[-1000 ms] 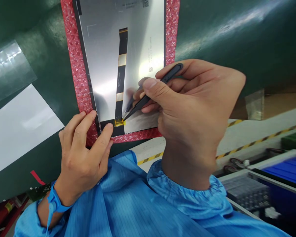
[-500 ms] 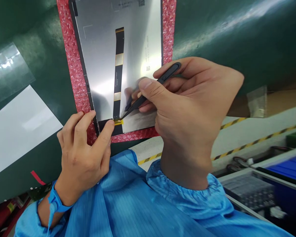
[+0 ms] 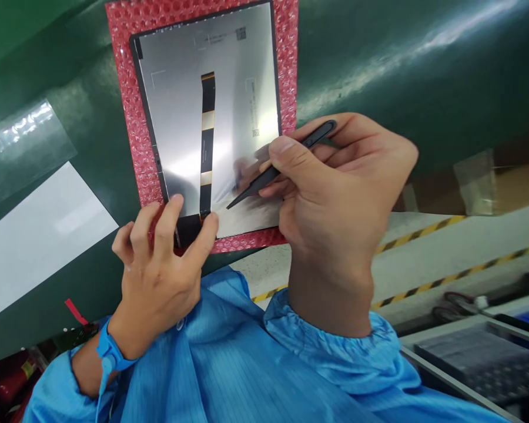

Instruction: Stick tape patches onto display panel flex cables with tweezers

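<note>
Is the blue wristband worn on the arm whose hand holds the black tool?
No, the blue wristband is on the left wrist, while the right hand holds the black tool.

Glare streaks the green tabletop (image 3: 379, 41) and metal panel (image 3: 231, 129).

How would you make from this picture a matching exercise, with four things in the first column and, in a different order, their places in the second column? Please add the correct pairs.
Things
1. Black pointed tool
2. Pink-red bubble wrap
3. Blue wrist strap
4. Dark ribbon cable

Places
A. under the silver panel
B. on the wrist of the left hand
C. lying on the silver panel
D. held in the right hand

Right pairs: 1-D, 2-A, 3-B, 4-C
</note>
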`<state>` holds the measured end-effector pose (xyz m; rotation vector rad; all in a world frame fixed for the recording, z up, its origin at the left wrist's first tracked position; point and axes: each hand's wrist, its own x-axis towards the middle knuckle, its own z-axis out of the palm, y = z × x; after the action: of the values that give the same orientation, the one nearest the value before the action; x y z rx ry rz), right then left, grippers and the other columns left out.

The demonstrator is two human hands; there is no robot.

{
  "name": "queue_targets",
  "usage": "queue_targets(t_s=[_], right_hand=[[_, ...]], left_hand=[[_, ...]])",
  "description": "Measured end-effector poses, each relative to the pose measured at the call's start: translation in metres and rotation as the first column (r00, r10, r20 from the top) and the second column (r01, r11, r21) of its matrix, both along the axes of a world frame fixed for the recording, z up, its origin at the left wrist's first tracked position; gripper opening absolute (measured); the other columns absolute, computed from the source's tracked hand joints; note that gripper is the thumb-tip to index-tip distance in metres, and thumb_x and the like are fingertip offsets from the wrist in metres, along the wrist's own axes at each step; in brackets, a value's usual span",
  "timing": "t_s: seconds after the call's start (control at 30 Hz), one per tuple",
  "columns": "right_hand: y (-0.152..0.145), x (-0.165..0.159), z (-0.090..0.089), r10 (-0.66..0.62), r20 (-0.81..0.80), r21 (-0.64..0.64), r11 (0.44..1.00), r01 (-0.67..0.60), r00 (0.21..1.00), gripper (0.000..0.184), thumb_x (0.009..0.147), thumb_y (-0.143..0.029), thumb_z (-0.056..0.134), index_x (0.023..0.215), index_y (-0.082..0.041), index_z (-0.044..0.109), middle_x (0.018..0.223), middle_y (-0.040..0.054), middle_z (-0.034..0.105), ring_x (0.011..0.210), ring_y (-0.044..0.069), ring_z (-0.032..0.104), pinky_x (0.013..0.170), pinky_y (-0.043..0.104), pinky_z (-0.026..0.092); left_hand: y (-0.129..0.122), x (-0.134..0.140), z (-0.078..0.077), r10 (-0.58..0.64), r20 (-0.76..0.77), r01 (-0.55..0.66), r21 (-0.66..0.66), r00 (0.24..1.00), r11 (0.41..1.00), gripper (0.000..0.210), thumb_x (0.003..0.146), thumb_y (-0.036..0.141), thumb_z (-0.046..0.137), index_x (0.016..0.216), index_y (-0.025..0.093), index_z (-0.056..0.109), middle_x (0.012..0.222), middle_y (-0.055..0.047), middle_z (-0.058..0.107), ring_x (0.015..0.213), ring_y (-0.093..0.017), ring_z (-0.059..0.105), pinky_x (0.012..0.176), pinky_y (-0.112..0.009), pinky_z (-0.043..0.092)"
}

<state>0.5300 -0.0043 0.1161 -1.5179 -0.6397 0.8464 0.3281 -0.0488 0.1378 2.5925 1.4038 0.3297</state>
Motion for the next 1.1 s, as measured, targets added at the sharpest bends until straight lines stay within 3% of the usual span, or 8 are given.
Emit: queue_targets(t_s=[0.17,0.4,0.5,0.7,0.83,0.93,1.03,1.1], right_hand=[[0.001,-0.005,-0.003,-0.023,0.032,0.038,0.999,0.022,0.999,0.021,0.088,-0.025,0.087,0.085,-0.024,0.065,0.072,-0.0019,0.065,0.058,0.018,0.069,0.044,0.026,0.055],[0.002,-0.011,-0.006,-0.086,0.011,0.056,0.995,0.085,0.996,0.026,0.084,-0.027,0.088,0.084,-0.022,0.062,0.068,-0.0037,0.064,0.056,0.017,0.07,0.043,0.022,0.057],[0.002,-0.01,-0.009,-0.075,0.01,0.052,0.996,0.074,0.997,0.029,0.083,-0.031,0.089,0.085,-0.023,0.061,0.069,-0.0043,0.064,0.053,0.016,0.069,0.045,0.023,0.059],[0.002,-0.012,-0.014,-0.102,-0.012,0.05,0.994,0.102,0.995,0.028,0.075,-0.028,0.091,0.078,-0.021,0.065,0.065,-0.0037,0.064,0.048,0.014,0.065,0.04,0.02,0.057],[0.001,-0.011,-0.016,-0.119,-0.056,0.045,0.992,0.121,0.991,0.033,0.068,-0.032,0.096,0.074,-0.02,0.065,0.066,-0.0017,0.067,0.046,0.013,0.063,0.038,0.019,0.055],[-0.003,-0.016,-0.007,-0.099,-0.107,0.046,0.993,0.104,0.989,0.04,0.06,-0.034,0.101,0.071,-0.019,0.065,0.064,-0.0017,0.067,0.048,0.012,0.063,0.041,0.019,0.057],[-0.019,-0.046,0.013,-0.051,-0.094,0.112,0.992,0.062,0.994,0.038,0.059,-0.031,0.101,0.074,-0.019,0.068,0.062,-0.0033,0.065,0.048,0.012,0.062,0.045,0.019,0.058],[-0.037,-0.079,0.028,0.06,-0.064,0.142,0.989,-0.05,0.996,0.036,0.062,-0.031,0.101,0.079,-0.019,0.071,0.06,-0.0038,0.065,0.049,0.013,0.063,0.049,0.02,0.06]], left_hand=[[-0.004,0.007,0.001,0.002,-0.073,-0.001,0.01,0.997,1.0,0.061,0.093,0.01,0.062,0.149,0.033,0.06,0.161,-0.016,0.049,0.146,-0.04,0.042,0.112,-0.059,0.026],[-0.013,0.002,0.0,0.117,-0.04,-0.113,0.098,0.992,0.989,0.043,0.096,0.016,0.063,0.138,0.027,0.069,0.151,-0.022,0.057,0.137,-0.042,0.052,0.102,-0.059,0.035],[-0.015,0.006,0.0,0.102,-0.047,-0.094,0.137,0.994,0.986,0.041,0.097,0.014,0.06,0.136,0.022,0.068,0.149,-0.021,0.06,0.139,-0.041,0.051,0.105,-0.059,0.034],[-0.02,0.01,-0.001,0.074,-0.105,-0.063,0.102,0.992,0.993,0.049,0.1,0.012,0.051,0.147,0.025,0.06,0.161,-0.017,0.051,0.146,-0.04,0.046,0.112,-0.063,0.029],[-0.029,-0.011,0.001,0.157,0.016,-0.158,0.105,0.987,0.982,0.035,0.1,0.015,0.058,0.133,0.02,0.067,0.154,-0.02,0.057,0.142,-0.04,0.051,0.11,-0.063,0.036],[-0.043,-0.04,0.013,0.208,0.211,-0.228,0.077,0.955,0.971,0.019,0.1,0.015,0.059,0.114,0.016,0.072,0.136,-0.016,0.069,0.128,-0.034,0.061,0.108,-0.058,0.043],[-0.062,-0.067,0.031,0.315,0.464,-0.323,-0.066,0.828,0.944,0.023,0.102,0.019,0.061,0.121,0.015,0.072,0.124,-0.012,0.074,0.115,-0.028,0.066,0.102,-0.047,0.051],[-0.074,-0.08,0.041,0.393,0.568,-0.329,-0.217,0.724,0.919,0.035,0.101,0.024,0.065,0.134,0.012,0.068,0.126,-0.013,0.074,0.114,-0.027,0.068,0.1,-0.042,0.055]])
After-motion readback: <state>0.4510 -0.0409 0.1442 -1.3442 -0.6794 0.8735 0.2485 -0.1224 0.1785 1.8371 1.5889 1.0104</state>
